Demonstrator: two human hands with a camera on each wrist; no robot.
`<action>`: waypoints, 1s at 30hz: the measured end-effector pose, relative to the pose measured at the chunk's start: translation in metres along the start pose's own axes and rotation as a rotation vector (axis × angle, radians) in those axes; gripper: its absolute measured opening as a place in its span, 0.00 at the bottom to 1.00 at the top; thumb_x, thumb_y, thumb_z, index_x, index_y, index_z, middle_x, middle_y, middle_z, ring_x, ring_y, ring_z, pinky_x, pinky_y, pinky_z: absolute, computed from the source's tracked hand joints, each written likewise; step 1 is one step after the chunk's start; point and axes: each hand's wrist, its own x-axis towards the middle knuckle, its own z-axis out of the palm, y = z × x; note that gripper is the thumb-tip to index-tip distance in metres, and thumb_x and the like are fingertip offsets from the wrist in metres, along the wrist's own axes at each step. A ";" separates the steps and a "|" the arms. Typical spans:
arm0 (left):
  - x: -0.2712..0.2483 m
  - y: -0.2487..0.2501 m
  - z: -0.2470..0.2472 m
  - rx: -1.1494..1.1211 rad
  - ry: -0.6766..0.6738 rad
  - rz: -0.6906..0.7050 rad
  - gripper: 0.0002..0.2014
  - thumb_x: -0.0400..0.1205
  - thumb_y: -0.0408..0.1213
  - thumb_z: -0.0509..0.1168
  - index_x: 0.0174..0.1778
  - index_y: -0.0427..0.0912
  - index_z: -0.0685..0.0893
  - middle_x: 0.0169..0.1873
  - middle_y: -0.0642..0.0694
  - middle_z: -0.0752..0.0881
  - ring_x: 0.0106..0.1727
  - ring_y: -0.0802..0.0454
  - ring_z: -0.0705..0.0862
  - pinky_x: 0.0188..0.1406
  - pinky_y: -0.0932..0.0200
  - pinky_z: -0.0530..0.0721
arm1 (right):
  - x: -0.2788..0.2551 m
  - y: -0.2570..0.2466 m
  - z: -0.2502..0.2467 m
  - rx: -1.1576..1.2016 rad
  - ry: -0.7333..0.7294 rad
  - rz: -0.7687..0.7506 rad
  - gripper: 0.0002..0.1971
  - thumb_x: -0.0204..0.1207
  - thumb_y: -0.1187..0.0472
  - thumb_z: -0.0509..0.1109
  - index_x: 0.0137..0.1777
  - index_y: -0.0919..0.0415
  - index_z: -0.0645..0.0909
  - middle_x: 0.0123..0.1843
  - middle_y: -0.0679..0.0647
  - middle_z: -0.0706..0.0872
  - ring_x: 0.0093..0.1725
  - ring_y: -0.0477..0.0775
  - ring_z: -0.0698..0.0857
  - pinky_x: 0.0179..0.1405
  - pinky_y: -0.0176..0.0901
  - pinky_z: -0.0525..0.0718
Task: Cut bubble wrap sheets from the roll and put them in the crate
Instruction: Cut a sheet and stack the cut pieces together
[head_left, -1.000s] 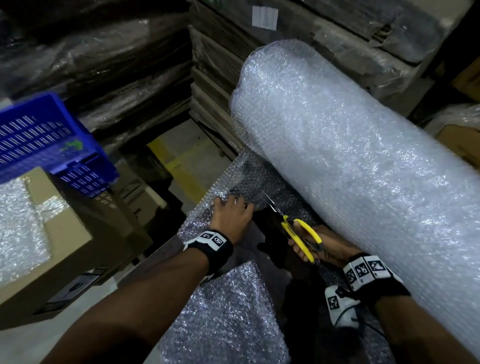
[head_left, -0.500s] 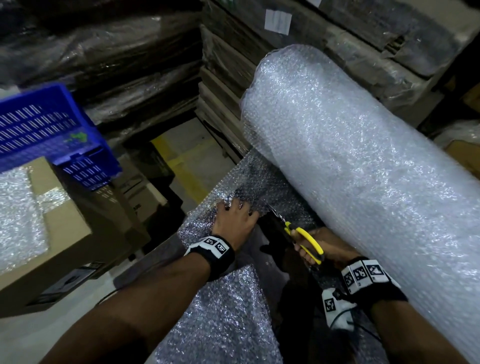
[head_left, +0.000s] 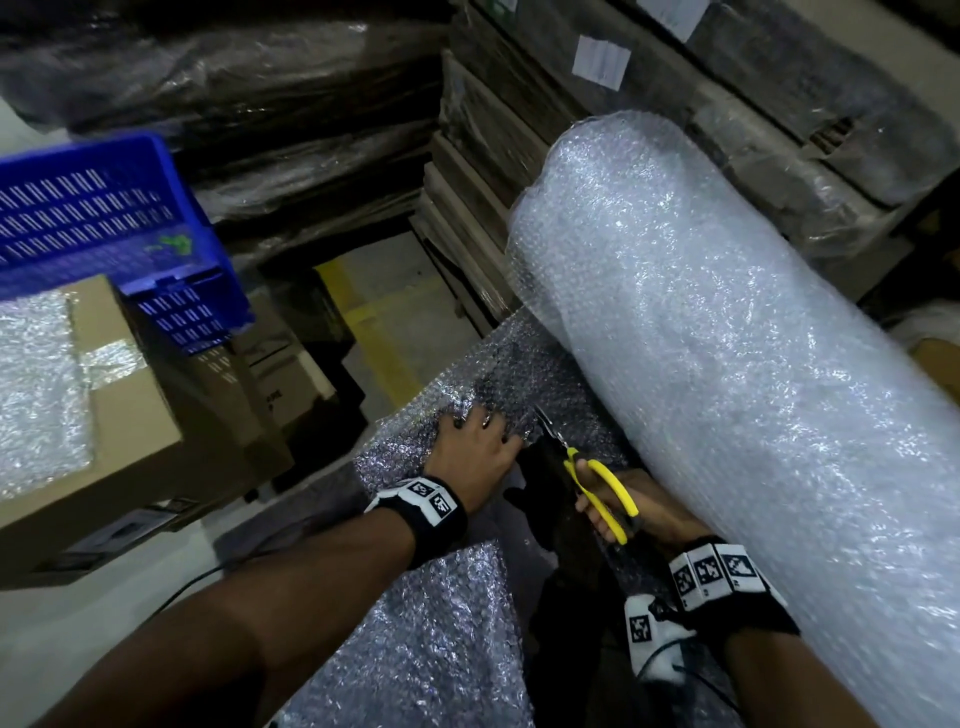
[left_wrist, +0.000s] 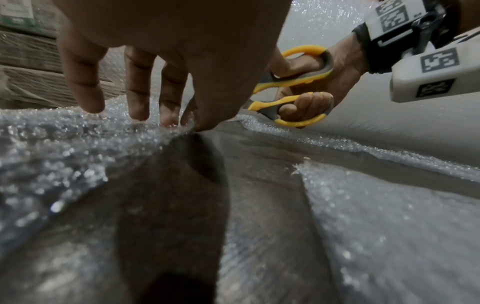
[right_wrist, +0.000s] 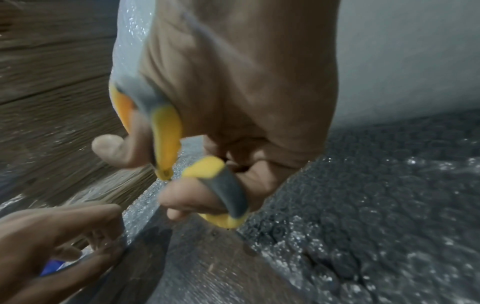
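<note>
Sheet: translucent unrolled bubble wrap sheet (head_left: 498, 374) lies flat beside the big white bubble wrap roll (head_left: 727, 364), partly cut; likely light, floppy and slippery, best held near the cut.
Left hand (head_left: 475, 441): straight fingers pressing the sheet down.
Right hand (head_left: 618, 499): fingers clenched through yellow-handled scissors (head_left: 597, 483).
Crate: blue slotted plastic crate (head_left: 104, 208), well apart on a cardboard box (head_left: 130, 415).

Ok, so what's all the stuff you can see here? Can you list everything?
big clear bubble wrap roll: one, whitish, right side.
unrolled bubble wrap sheet: one, silvery, under the hands.
yellow-handled scissors: one, yellow and grey, cutting beside the roll.
blue slotted plastic crate: one, blue, upper left on a box.
brown cardboard box: one, brown, left, bubble wrap on top.
wrapped cardboard stacks: several, brown, behind.
left hand: presses the sheet.
right hand: grips the scissors.
</note>
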 end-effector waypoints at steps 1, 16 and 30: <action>0.000 0.000 0.000 0.004 0.004 0.000 0.17 0.86 0.43 0.59 0.71 0.45 0.74 0.69 0.38 0.78 0.71 0.34 0.74 0.60 0.33 0.78 | 0.001 0.000 0.000 0.002 0.015 -0.022 0.25 0.81 0.45 0.68 0.41 0.72 0.83 0.26 0.59 0.78 0.16 0.48 0.77 0.16 0.34 0.75; 0.000 0.000 0.007 0.012 0.209 0.021 0.14 0.71 0.45 0.78 0.49 0.45 0.87 0.45 0.41 0.87 0.53 0.38 0.84 0.48 0.35 0.83 | 0.007 -0.010 0.003 -0.056 -0.001 -0.032 0.31 0.72 0.35 0.69 0.36 0.68 0.81 0.24 0.58 0.78 0.16 0.51 0.77 0.16 0.35 0.75; 0.000 0.000 0.017 0.004 0.235 0.028 0.15 0.72 0.46 0.78 0.48 0.43 0.86 0.46 0.39 0.86 0.53 0.37 0.83 0.45 0.36 0.84 | 0.012 -0.016 0.007 -0.051 -0.015 0.009 0.30 0.79 0.38 0.66 0.36 0.68 0.81 0.24 0.57 0.77 0.15 0.49 0.76 0.16 0.34 0.75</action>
